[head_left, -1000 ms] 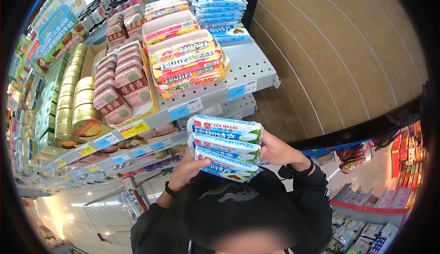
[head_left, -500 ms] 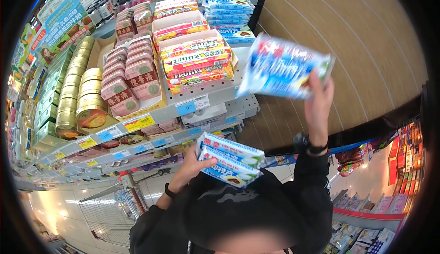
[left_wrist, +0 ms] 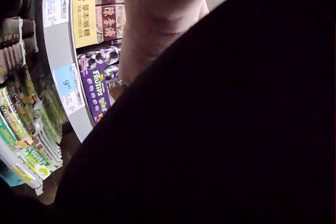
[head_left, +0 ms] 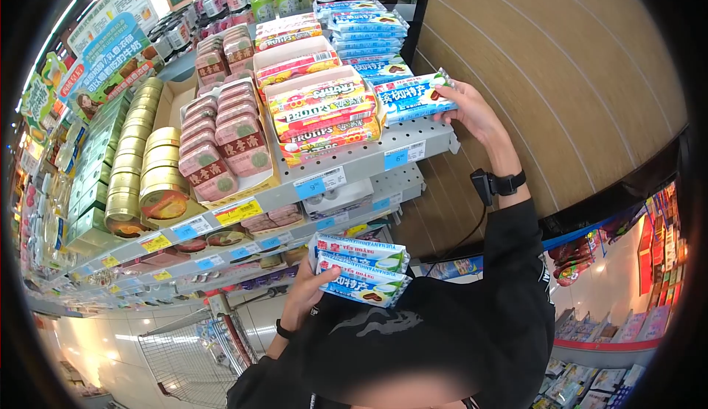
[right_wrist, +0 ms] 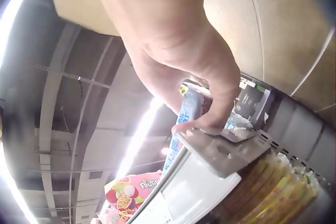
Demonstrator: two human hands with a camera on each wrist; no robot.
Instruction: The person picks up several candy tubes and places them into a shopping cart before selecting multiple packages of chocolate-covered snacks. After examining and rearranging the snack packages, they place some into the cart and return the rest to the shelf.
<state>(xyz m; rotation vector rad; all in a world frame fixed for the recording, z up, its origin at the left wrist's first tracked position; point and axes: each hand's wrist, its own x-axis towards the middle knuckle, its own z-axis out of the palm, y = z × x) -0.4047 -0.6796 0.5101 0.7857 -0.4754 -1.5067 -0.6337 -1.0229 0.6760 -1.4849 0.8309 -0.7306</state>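
Observation:
My right hand [head_left: 474, 116] pinches the right end of a blue-and-white candy packet [head_left: 409, 99] at the shelf's front right corner. That packet lies in front of a stack of matching packets [head_left: 369, 27] and beside the boxed Frutips rolls [head_left: 324, 110]. In the right wrist view, the fingers [right_wrist: 223, 98] curl around the packet [right_wrist: 176, 148] right at the shelf edge. Lower down, before my chest, my left hand [head_left: 301, 292] grips two more such packets [head_left: 361, 285], one overlapping the other, thumb on the front one. A dark sleeve [left_wrist: 210, 145] hides the left fingers in the left wrist view.
Pink tins [head_left: 240, 143] and gold round tins [head_left: 162, 165] stand left on the same perforated shelf [head_left: 424, 136], whose front edge carries price tags. A brown panel [head_left: 553, 77] bounds the right. A shopping cart [head_left: 184, 354] stands lower left.
My right hand took one packet from the left hand's stack, swung it up and to the right, then brought it down onto the shelf corner. Two packets stay in my left hand.

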